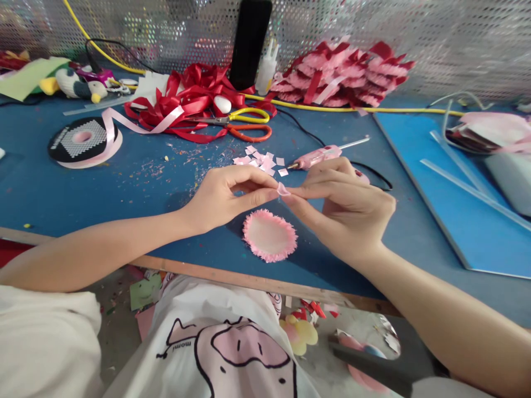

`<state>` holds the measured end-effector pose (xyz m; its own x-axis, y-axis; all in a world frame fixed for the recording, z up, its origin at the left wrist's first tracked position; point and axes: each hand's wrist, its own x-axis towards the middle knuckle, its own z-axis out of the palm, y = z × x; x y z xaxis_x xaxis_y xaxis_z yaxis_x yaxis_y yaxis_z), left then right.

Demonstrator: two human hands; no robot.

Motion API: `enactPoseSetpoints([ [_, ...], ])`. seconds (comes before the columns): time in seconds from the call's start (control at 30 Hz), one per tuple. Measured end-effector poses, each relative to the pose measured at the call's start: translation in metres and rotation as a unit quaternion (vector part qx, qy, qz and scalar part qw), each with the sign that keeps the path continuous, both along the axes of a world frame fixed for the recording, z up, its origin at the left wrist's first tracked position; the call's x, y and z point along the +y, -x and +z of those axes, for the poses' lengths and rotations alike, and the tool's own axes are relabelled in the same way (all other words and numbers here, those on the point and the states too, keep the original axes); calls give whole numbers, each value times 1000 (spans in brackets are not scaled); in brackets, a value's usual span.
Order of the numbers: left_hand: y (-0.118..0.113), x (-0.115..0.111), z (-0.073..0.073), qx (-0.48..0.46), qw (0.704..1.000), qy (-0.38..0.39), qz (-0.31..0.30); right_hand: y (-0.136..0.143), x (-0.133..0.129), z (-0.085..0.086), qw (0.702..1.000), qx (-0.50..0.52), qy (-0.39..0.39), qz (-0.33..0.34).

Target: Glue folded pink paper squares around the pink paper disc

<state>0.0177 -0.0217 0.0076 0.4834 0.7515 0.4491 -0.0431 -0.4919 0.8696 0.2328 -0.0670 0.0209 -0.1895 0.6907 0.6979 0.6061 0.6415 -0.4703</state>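
Between my fingertips is a small curled piece of pink ribbon (282, 189). My left hand (236, 193) pinches its left side with thumb and forefinger. From the right, my right hand (342, 204) pinches the same piece. Just below it on the table lies an oval pad (270, 236), pale in the middle with a frayed pink edge. Behind my hands is a loose heap of small cut pink ribbon squares (261, 160). A pink glue gun (317, 157) with a clear stick in its back lies behind my right hand, partly hidden by it.
On the blue table (166, 188) are a pink ribbon spool (85, 138), scissors (249, 124) with yellow and orange handles, and tangled red ribbon (194, 94). A black phone (250, 44) stands beside a white bottle (267, 69). Frilled pink-red pieces (340, 74) are heaped behind. Glue sticks lie on a blue board (456, 221).
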Motion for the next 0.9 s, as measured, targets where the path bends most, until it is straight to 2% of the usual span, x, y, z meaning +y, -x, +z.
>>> enactPoseSetpoints([
  [0.23,1,-2,2,23,996,-77,27,0,2,1,997,26,-47,59],
  [0.43,0,-3,6,16,988,-151,37,0,0,2,1000,2,-14,22],
  [0.63,1,-4,4,67,977,-183,81,-5,3,-4,996,-42,-68,28],
  [0.8,1,-4,3,93,968,-212,95,-7,6,-5,995,-87,-43,-5],
  [0.9,1,-4,3,89,960,-246,97,-8,6,-4,994,-92,-63,4],
])
